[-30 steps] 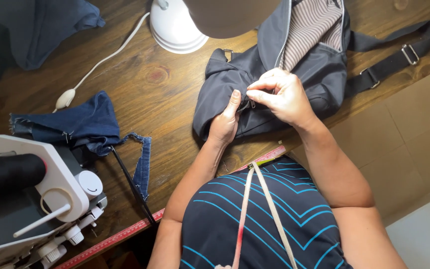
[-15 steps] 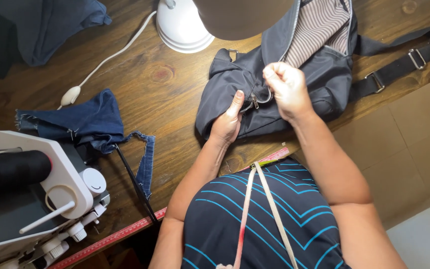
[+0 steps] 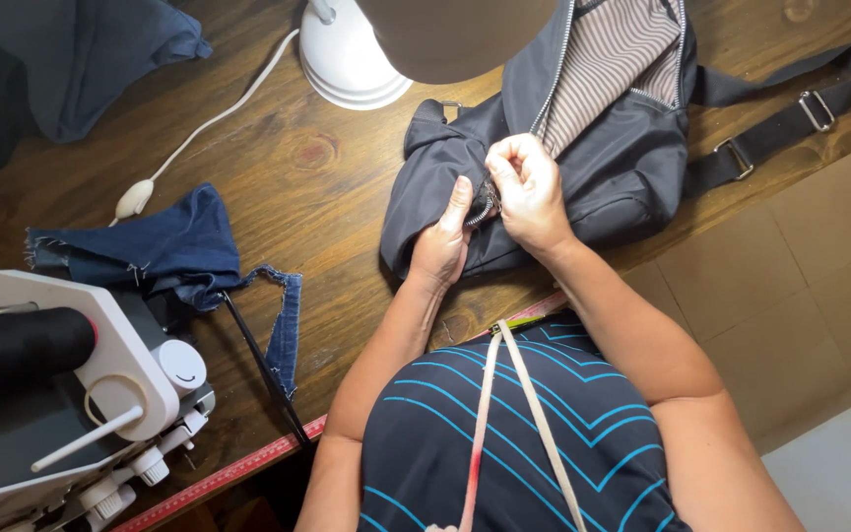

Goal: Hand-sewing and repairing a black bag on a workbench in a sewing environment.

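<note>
Head view: dark bag (image 3: 622,177) unzipped, striped lining showing; left hand (image 3: 442,239) presses bag, right hand (image 3: 527,187) fingers pinch zipper.

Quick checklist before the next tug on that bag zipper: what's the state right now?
1. Left hand pins the dark bag on the table: ok.
2. Right hand pinches at the zipper: ok.
3. Slider itself visible: cannot tell, fingers cover it.
4. Striped lining clear of the pinch: ok.
5. Lamp lights the spot: ok.
6. Denim scrap apart from the bag: ok.
</note>
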